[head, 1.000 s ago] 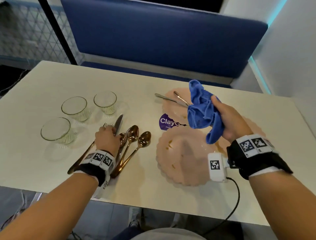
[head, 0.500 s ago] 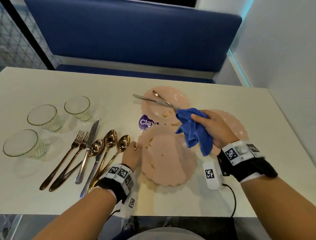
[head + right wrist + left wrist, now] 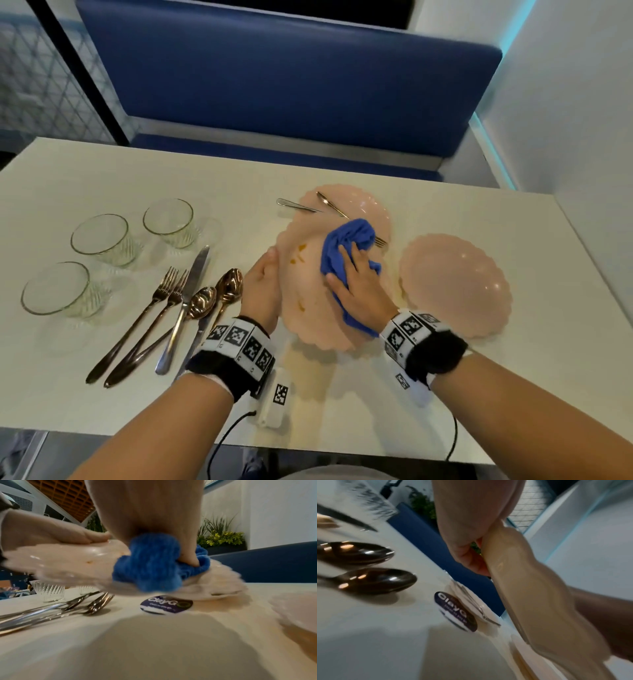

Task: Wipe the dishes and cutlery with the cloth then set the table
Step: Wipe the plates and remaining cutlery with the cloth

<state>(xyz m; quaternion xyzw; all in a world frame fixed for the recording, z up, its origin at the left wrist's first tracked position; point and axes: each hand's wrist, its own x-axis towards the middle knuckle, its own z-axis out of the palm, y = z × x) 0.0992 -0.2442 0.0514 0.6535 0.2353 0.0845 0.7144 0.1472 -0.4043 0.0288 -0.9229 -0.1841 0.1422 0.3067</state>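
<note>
My left hand grips the left rim of a pink scalloped plate and holds it tilted above the table. Orange food smears show on the plate's face. My right hand holds a bunched blue cloth and presses it against the upper right of that plate. In the left wrist view, the fingers curl round the plate's edge. The right wrist view shows the cloth squeezed between my right hand and the plate.
A second pink plate lies behind with a fork and another utensil on it; a third plate lies to the right. Several forks, knives and spoons lie left of my left hand, beyond them three glasses. A purple sticker marks the table.
My left hand left the cutlery, took the near plate's rim and lifted it. My right hand brought the cloth down from the air onto the plate.
</note>
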